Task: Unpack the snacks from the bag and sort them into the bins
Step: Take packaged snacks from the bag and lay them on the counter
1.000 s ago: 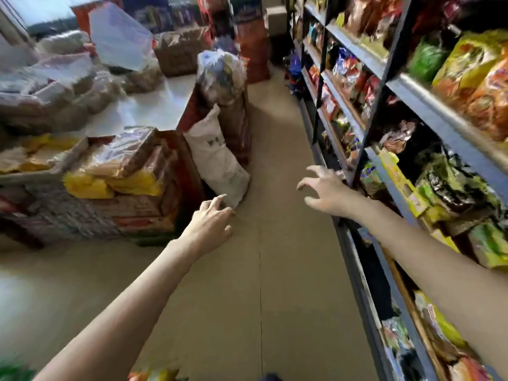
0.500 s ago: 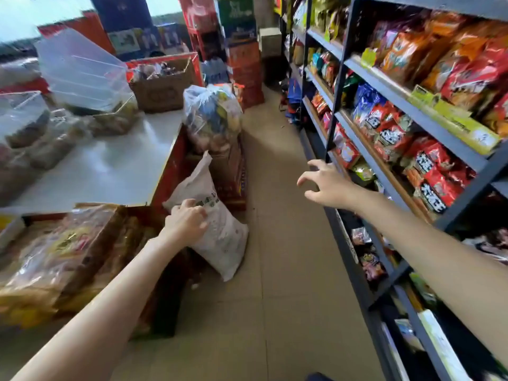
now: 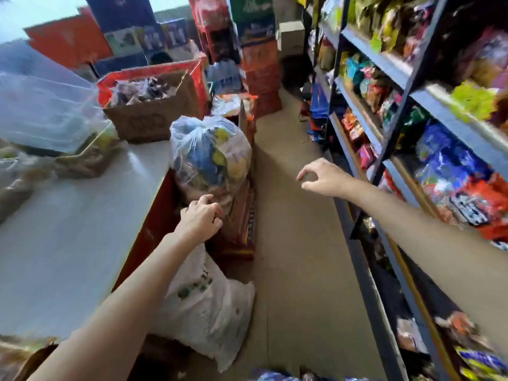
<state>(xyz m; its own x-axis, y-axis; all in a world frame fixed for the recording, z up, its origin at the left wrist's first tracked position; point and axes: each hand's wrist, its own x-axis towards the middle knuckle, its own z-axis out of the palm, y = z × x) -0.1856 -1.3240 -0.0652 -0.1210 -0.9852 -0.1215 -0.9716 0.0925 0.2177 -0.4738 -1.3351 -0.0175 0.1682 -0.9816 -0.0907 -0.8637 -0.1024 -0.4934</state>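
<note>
Left grip extended, fingers curled, right grip raised, fingers loosely curled

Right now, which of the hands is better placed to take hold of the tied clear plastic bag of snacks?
Left. The left hand is at the base of the tied clear plastic bag of snacks, fingers curled toward it. The right hand hangs over the aisle floor beside the grey metal shelving, holding nothing.

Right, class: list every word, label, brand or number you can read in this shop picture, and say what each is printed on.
No text here can be read with certainty.
White sack: green print, too blurred to read.
Cardboard box: faint marking on its front, unreadable.
Red carton: letters down its side, blurred.
Shelf packets: black-and-white characters, blurred.
</note>
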